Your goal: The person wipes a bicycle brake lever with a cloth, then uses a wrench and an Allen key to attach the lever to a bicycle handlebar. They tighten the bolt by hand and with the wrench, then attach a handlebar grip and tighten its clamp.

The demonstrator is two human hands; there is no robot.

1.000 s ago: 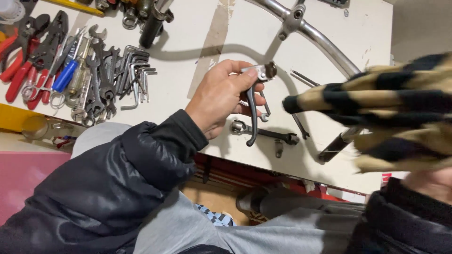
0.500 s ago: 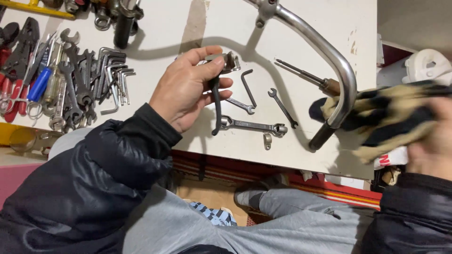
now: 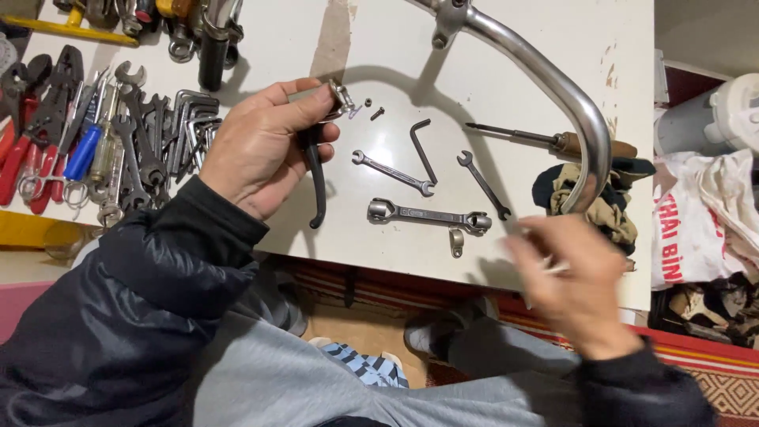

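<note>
While the left hand (image 3: 257, 150) grips one brake lever (image 3: 316, 170), three wrenches (image 3: 429, 215) lie beside the blurred right hand (image 3: 573, 281), grip unclear.

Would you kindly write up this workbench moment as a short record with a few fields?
Left hand: left hand holds a brake lever above the white table, black blade hanging down.
Right hand: right hand, blurred, at the table's near edge; whether it holds anything cannot be told.
Between the hands: two thin spanners, a hex key, a thick double-ended wrench.
Right side: screwdriver, rag, curved metal handlebar.
Left side: heap of tools.
</note>
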